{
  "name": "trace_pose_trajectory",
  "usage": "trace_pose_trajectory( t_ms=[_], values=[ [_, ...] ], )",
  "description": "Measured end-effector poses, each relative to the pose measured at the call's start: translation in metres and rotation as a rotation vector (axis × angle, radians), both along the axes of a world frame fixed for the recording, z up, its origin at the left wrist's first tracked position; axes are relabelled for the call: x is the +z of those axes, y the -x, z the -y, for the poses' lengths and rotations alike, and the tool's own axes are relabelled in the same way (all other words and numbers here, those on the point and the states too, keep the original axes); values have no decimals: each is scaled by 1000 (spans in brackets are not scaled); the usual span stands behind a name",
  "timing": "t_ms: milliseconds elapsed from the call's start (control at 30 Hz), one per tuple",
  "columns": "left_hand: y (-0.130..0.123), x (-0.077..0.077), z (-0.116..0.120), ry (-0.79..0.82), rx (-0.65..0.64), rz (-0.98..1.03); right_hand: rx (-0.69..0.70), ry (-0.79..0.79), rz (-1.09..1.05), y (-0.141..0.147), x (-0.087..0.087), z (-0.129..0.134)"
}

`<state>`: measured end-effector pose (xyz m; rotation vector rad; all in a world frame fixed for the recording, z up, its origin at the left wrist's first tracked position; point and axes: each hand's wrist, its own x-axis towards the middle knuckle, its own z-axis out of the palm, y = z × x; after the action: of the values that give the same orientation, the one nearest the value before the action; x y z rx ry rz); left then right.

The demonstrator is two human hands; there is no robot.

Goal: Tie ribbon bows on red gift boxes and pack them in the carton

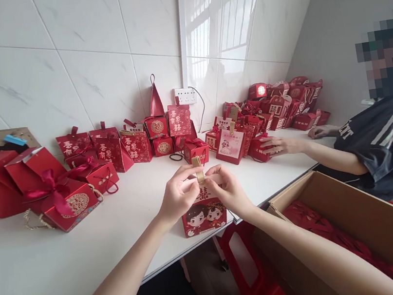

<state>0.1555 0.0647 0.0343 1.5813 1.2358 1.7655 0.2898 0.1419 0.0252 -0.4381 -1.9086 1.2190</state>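
Note:
A small red gift box (203,215) with a cartoon couple printed on its front stands near the front edge of the white table (52,267). My left hand (179,194) and my right hand (226,188) both pinch the box's top flaps, where a tan tag (198,169) sticks up between my fingertips. Both hands are closed on the top of the box.
Many red gift boxes and bags line the tiled wall, with a ribboned box (65,202) at the left. A co-worker's hand (280,145) rests by boxes at the right. An open cardboard carton (374,224) holding red items sits lower right, by a red stool (246,268).

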Motion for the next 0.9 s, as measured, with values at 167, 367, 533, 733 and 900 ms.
trace_pose_trajectory(
  t_ms=[167, 367, 533, 733, 900],
  values=[
    [-1, 1, 0, 17, 44, -51, -23, -31, 53, -1, 4, 0],
    [3, -11, 5, 34, 105, -88, 16, 57, 16, -3, 7, -2],
    [8, -41, 27, 218, 127, -176, 125, 437, -217, -16, 6, -14],
    [-19, -45, 51, 74, 230, -407, 101, 584, -370, -39, 3, -20],
    [-32, -29, 56, -360, 387, -827, 74, 557, -328, -54, 10, -15]
  ],
)
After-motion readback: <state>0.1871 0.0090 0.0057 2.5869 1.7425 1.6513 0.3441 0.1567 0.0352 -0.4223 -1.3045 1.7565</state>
